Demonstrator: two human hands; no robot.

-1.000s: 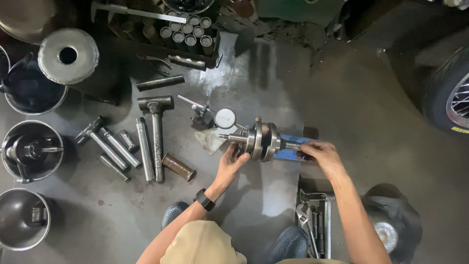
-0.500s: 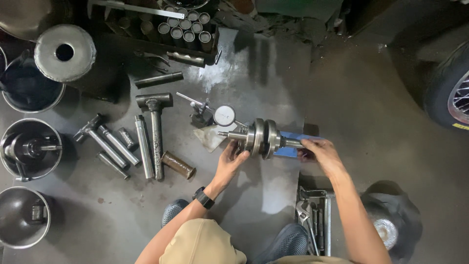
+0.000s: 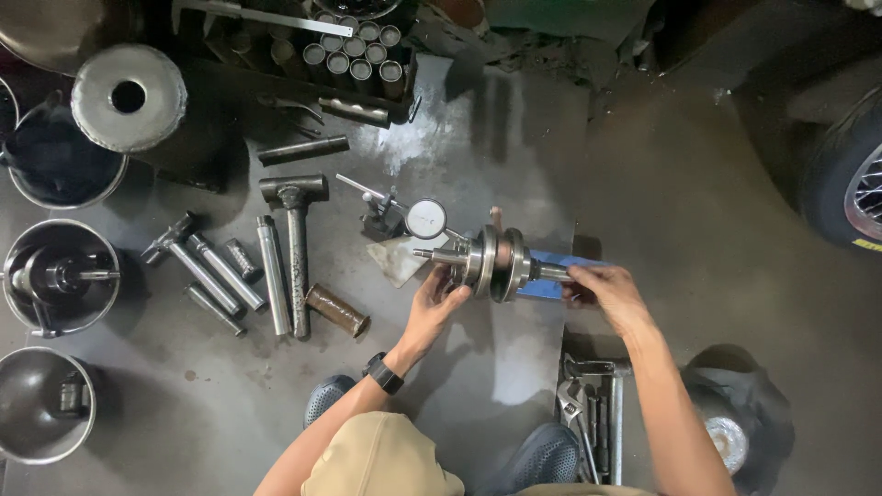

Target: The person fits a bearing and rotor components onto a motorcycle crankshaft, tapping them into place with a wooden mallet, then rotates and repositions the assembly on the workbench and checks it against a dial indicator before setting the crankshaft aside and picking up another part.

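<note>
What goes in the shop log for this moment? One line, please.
left hand: grip on crankshaft left end | right hand: grip on right shaft end | dial gauge behind | hammer lying left

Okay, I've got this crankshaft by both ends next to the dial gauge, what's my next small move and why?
Probably turn the crankshaft slowly. Your left hand cups one shaft end, your right hand pinches the other, and the dial gauge sits right beside the left end.
</note>
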